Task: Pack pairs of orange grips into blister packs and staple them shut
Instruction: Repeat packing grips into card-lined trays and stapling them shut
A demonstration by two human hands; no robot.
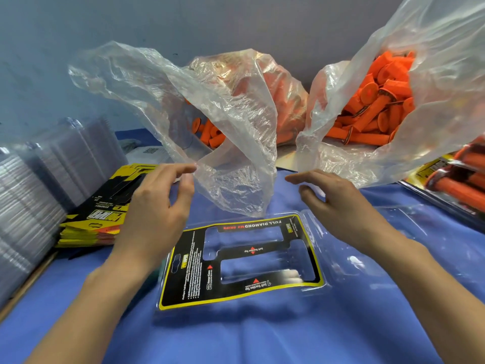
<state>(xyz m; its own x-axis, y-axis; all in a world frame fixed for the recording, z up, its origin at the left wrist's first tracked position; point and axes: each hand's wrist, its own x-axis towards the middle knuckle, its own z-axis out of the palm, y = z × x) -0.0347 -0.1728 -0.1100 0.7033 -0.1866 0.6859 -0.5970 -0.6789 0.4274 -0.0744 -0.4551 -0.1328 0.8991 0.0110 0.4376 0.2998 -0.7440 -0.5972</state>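
Hands both lifted over the far edge of the open blister pack, forearms reaching in from the near side. Left hand palm-down beyond the pack's far-left corner, fingers loosely curved, index fingertip at the hem of the middle plastic bag, thumb just beneath; film pinched or merely touched, cannot tell. Right hand above the pack's far-right corner, fingers relaxed and slightly spread, nothing in its grasp. One blister pack, flat on the blue cloth, with one black-and-yellow card insert inside; long axis left to right with a slight tilt, hang-slot end to the left, clear lid half folded out to the right. Two clear bags behind the pack: the middle one straight behind, its film billowed up and to the left, and the right-hand bag with mouth open, orange grips jumbled inside, pointing every way. One stack of printed cards left of the pack, stacked clear blister shells further left. Finished packs to the pack's right, count unclear.
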